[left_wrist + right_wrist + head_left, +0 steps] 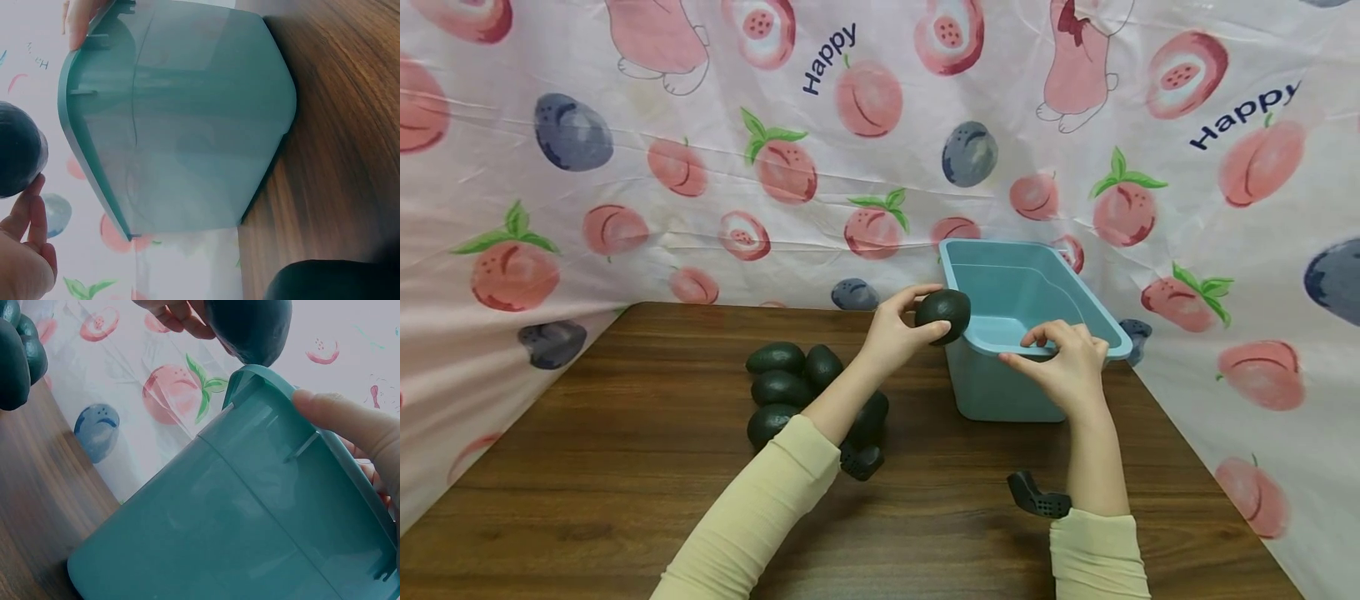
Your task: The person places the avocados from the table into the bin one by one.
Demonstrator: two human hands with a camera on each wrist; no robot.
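A dark green avocado [946, 312] is held between the thumb and fingers of my left hand [898, 325], up at the near left corner of a light blue plastic bin [1007, 387]. In the right wrist view this avocado [253, 328] appears just above the bin's rim [265, 374]. My right hand [1071, 367] pinches the bin's front rim, thumb [340, 419] on the outside and fingers over the inner side. The visible part of the bin's floor is bare. Several more avocados [781, 388] lie grouped on the table left of the bin, partly hidden by my left forearm.
The brown wood-grain table [625, 450] stands against a fruit-print cloth [700, 233] that hangs behind and along the right. Black wrist devices [1037, 497] stick out beside both forearms. The bin stands near the table's far right corner.
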